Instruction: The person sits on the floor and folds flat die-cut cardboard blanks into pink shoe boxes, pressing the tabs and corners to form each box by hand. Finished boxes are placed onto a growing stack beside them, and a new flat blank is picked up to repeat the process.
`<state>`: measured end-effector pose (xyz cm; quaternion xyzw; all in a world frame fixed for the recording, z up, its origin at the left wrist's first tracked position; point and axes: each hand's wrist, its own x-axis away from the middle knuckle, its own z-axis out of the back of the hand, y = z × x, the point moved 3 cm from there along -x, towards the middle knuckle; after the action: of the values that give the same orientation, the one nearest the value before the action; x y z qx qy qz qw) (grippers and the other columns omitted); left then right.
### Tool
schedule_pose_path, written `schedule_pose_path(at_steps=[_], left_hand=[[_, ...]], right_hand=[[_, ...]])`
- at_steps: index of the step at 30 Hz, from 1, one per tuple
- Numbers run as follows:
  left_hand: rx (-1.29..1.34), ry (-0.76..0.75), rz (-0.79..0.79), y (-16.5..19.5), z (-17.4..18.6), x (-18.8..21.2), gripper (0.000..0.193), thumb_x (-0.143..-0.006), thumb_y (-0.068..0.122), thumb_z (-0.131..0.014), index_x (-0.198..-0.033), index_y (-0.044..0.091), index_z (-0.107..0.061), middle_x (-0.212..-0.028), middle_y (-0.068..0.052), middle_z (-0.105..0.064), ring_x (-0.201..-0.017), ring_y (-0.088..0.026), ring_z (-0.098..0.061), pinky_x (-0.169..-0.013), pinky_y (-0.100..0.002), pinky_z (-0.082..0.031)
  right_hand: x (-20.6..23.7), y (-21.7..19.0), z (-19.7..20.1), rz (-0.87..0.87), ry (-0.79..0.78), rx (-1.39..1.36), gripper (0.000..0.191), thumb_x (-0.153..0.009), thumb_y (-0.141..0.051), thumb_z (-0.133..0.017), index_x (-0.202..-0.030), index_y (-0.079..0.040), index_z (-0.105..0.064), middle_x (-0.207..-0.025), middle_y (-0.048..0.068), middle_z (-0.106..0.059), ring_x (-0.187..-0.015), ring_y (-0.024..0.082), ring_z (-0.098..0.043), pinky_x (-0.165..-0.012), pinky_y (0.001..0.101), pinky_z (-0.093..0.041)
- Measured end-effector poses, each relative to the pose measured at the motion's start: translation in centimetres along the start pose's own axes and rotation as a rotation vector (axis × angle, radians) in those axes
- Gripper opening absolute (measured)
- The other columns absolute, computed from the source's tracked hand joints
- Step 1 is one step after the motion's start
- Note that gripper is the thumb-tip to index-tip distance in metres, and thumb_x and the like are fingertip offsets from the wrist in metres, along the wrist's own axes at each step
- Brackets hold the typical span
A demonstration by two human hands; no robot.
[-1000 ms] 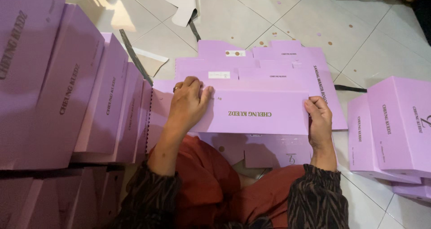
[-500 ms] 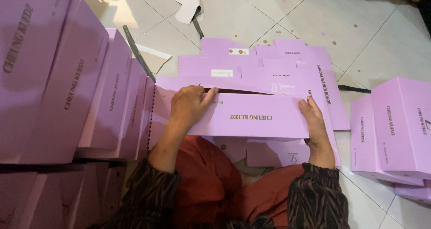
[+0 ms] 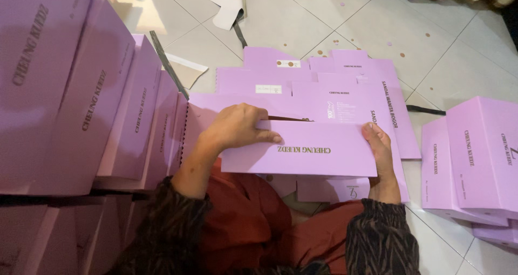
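A flat lilac cardboard box blank (image 3: 307,97) lies on the tiled floor in front of my lap. Its near panel (image 3: 307,151) is folded up towards me. My left hand (image 3: 234,126) presses on the top left edge of that panel, fingers curled over the fold. At the panel's right end, my right hand (image 3: 377,145) grips it with the thumb on the upper corner. Dark patterned sleeves cover both forearms.
A tall stack of finished lilac boxes (image 3: 65,91) fills the left side. More lilac boxes (image 3: 475,156) stand at the right. A white paper sheet (image 3: 224,2) and a dark strap (image 3: 167,64) lie on the pale tiles (image 3: 442,53) beyond.
The near panel has been folded further up and towards me. Both hands moved with it, the left sliding along its top edge.
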<state>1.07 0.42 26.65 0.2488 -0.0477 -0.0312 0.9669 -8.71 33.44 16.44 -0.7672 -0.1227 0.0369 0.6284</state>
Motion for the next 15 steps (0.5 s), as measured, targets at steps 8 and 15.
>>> schedule_pose_path(at_steps=[8, 15], left_hand=[[0.354, 0.26, 0.384, -1.6, -0.4, -0.3, 0.043, -0.082, 0.054, -0.073, -0.094, 0.013, -0.071, -0.071, -0.004, -0.074, -0.057, -0.018, -0.071, -0.058, -0.035, -0.056], [1.029, 0.638, 0.11, -0.2, -6.4, -3.4, 0.022, -0.091, 0.023, -0.074, -0.09, 0.004, -0.062, -0.079, -0.004, -0.065, -0.067, -0.01, -0.059, -0.058, -0.03, -0.052]], right_hand=[[-0.6, -2.3, 1.0, 0.239, 0.236, -0.105, 0.063, -0.102, -0.049, -0.054, -0.151, -0.01, -0.044, -0.146, 0.007, -0.05, -0.134, 0.02, -0.041, -0.114, 0.0427, -0.028], [0.8, 0.0, -5.3, 0.137, -0.347, 0.334, 0.114, -0.078, -0.042, -0.081, -0.165, -0.015, -0.012, -0.17, 0.009, -0.019, -0.156, 0.031, -0.021, -0.124, 0.0521, -0.022]])
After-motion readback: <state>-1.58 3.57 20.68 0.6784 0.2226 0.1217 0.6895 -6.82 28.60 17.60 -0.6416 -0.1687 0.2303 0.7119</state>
